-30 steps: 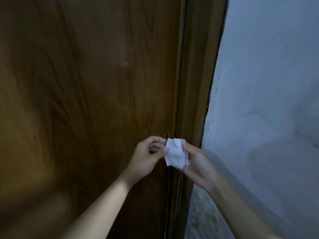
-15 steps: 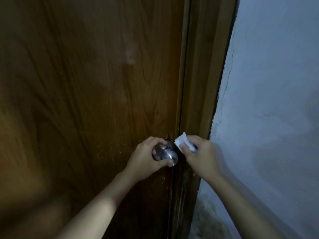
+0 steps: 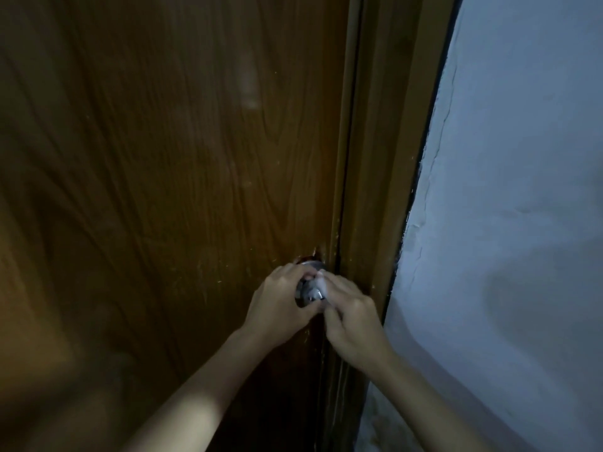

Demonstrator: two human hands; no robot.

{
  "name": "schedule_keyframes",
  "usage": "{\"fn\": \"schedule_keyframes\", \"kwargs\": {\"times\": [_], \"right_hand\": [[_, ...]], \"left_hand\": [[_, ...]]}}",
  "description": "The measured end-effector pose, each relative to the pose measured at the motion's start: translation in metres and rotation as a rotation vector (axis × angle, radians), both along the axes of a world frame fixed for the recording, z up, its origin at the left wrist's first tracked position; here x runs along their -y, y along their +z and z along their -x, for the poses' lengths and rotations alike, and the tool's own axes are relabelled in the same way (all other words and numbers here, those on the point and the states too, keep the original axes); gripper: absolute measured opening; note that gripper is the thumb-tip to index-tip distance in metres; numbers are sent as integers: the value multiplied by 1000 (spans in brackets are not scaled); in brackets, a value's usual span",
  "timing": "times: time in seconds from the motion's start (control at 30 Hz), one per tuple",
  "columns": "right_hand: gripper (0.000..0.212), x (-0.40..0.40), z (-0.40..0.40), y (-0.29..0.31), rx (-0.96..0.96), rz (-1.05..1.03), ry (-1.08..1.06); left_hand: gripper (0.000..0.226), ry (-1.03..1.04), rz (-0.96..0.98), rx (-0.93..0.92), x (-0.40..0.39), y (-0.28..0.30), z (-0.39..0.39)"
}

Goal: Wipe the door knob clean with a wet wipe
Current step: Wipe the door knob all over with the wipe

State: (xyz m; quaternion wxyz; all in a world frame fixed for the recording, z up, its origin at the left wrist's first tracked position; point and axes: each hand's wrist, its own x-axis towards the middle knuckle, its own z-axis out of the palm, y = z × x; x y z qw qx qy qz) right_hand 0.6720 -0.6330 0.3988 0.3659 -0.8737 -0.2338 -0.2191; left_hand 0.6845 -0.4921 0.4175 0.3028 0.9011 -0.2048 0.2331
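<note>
The door knob [image 3: 310, 290] is a round, polished silver metal ball with a bright glint on its face, set low on the right edge of a brown wood-grain door [image 3: 169, 177], just beside the door frame [image 3: 375, 190]. Only a small part of it shows between the two hands; behind it a sliver of its metal collar peeks out against the door, where the veneer looks chipped. The knob juts straight out from the door face toward the camera, its axis square to the panel. Its outline is round, so no long side shows.

The left hand [image 3: 277, 308] is curled around the knob's left side, fingers over the top and thumb beneath, gripping it. The right hand [image 3: 352, 316] is closed on a white wet wipe [image 3: 320, 283], bunched small and blurred, and presses it against the knob's right and upper face. The two hands are nearly touching across the knob.

To the right of the frame stands a pale bluish plaster wall [image 3: 505, 190] with a fine crack running down near its edge. No writing or brand mark can be read on the knob, the wipe or the door; the light is dim.
</note>
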Motion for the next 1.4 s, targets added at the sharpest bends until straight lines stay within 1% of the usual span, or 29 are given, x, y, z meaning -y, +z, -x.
{"fn": "schedule_keyframes", "kwargs": {"times": [0.07, 0.13, 0.17, 0.23, 0.33, 0.37, 0.43, 0.47, 0.6, 0.63, 0.67, 0.73, 0.77, 0.87, 0.9, 0.93, 0.97, 1.0, 1.03, 1.1, 1.17, 1.2, 1.23, 1.27, 1.33, 1.4], "right_hand": [[46, -5, 2, -1, -36, -60, 42], [37, -6, 0, 2, -83, -170, 36], [32, -7, -2, 3, -97, -192, 32], [31, -12, -2, 4, -76, -174, 13], [40, -19, 1, -2, 26, -104, -58], [38, -18, 0, -5, 11, -130, -82], [35, -14, -4, -7, -75, -204, -120], [35, -13, -2, -7, -81, -208, -132], [43, -21, 9, -10, 35, -149, -82], [42, -20, 7, -11, 32, -157, -84], [38, -18, 2, -11, -9, -187, -104], [32, -16, -3, -5, -134, -285, -140], [32, -17, -2, -5, -134, -289, -153], [37, -26, 7, -7, -8, -252, -144], [34, -26, 8, -8, -14, -271, -144], [30, -23, 4, -9, -68, -313, -162], [26, -21, 1, -6, -162, -394, -173], [24, -20, -2, -6, -250, -464, -184], [25, -20, 0, -5, -286, -496, -192], [23, -24, 7, -7, -199, -410, -173], [36, -30, 14, -9, -125, -342, -137], [37, -29, 12, -9, -132, -341, -126], [34, -25, 8, -12, -188, -376, -131], [28, -22, 4, -12, -269, -451, -138], [27, -21, 4, -11, -396, -570, -167], [22, -28, 11, -13, -301, -505, -196]], "left_hand": [[42, -9, -1, 4, 0, -2, 0], [41, -8, 16, -5, 1, -2, 0], [40, -5, 23, -10, 0, -2, 0], [39, -9, 31, -21, 0, -1, 0], [39, -2, 45, -36, 0, -3, -1], [41, 5, 47, -43, 0, -3, -1], [46, 12, 51, -59, 0, -4, -1], [47, 11, 48, -65, 0, -5, -1], [43, -1, 39, -53, -1, -6, -4], [42, -3, 39, -49, -1, -6, -4], [43, -1, 41, -54, 0, -6, -4], [45, 9, 48, -62, 0, -5, -3], [45, 10, 53, -64, 1, -6, -2], [43, 0, 56, -66, 0, -5, -2], [43, 0, 55, -61, 0, -5, -2], [43, -1, 54, -57, 0, -5, -2], [46, 0, 52, -55, 0, -5, -3], [48, 6, 48, -57, 0, -5, -3], [49, 14, 45, -63, 0, -5, -2], [47, 6, 53, -66, 0, -6, -3], [44, -1, 59, -62, -1, -6, -3], [44, 2, 58, -60, -1, -6, -4], [45, 7, 58, -63, 0, -7, -4], [47, 16, 59, -64, 0, -7, -4], [50, 25, 59, -67, 1, -8, -3], [48, 21, 58, -71, 0, -8, -3]]}}
